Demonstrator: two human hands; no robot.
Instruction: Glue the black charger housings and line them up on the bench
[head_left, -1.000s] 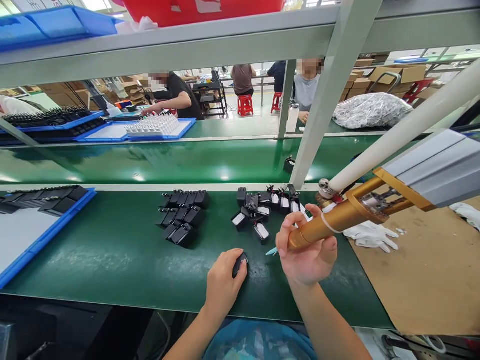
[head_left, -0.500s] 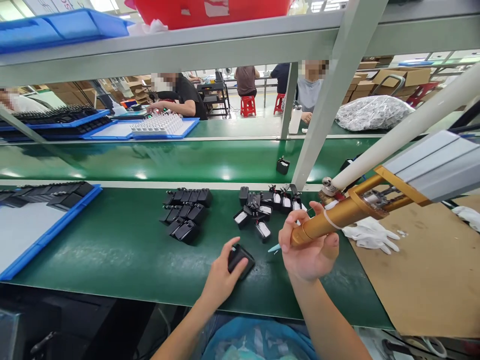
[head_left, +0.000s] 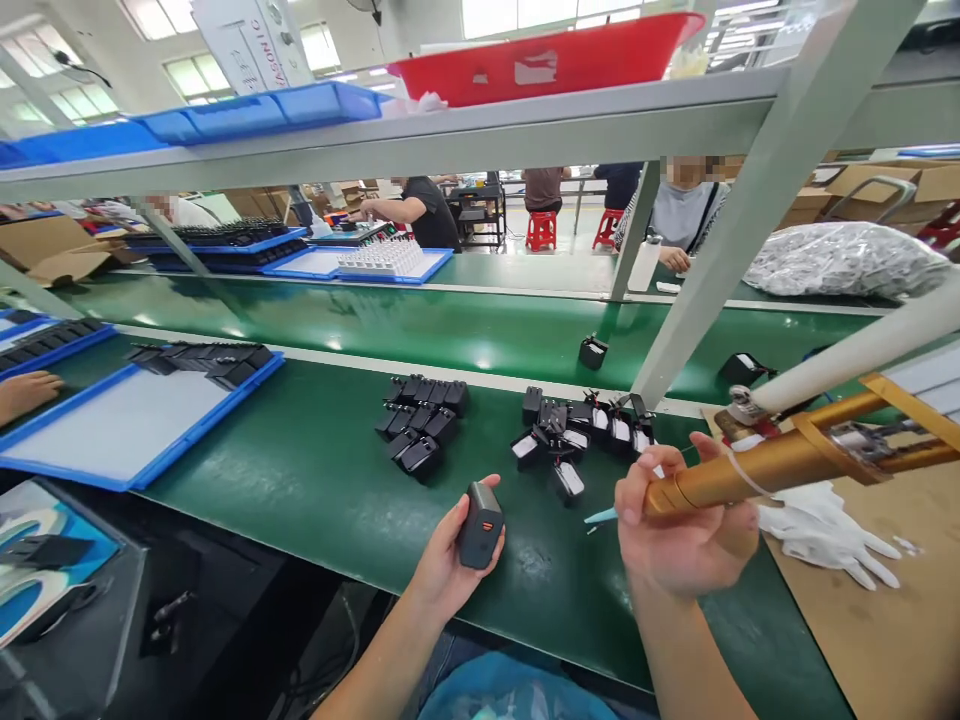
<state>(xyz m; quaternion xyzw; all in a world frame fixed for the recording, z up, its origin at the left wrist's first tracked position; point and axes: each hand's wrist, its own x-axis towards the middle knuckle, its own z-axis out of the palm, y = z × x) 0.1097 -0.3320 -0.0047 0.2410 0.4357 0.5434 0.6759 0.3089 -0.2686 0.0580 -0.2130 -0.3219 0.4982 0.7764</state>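
My left hand point(head_left: 448, 560) is closed round a small dark grey charger block point(head_left: 480, 526) with an orange port, held upright above the green bench point(head_left: 300, 470). My right hand point(head_left: 679, 535) grips the gold barrel of a hanging dispensing gun point(head_left: 757, 475), whose pale blue tip point(head_left: 600, 516) points left toward the block, a short gap away. Beyond my hands lie a neat group of closed black blocks point(head_left: 421, 415) and a looser pile of open ones with white labels point(head_left: 581, 430).
A blue tray point(head_left: 127, 425) with black parts along its far edge sits at the left, another person's hand point(head_left: 26, 390) beside it. White gloves point(head_left: 821, 525) lie on brown cardboard point(head_left: 885, 600) at right. A conveyor point(head_left: 420, 325) carries single blocks. People work at the far bench.
My left hand has lifted the charger block off the bench and turned it upright. The view has swung left and up. My right hand keeps its grip on the gun.
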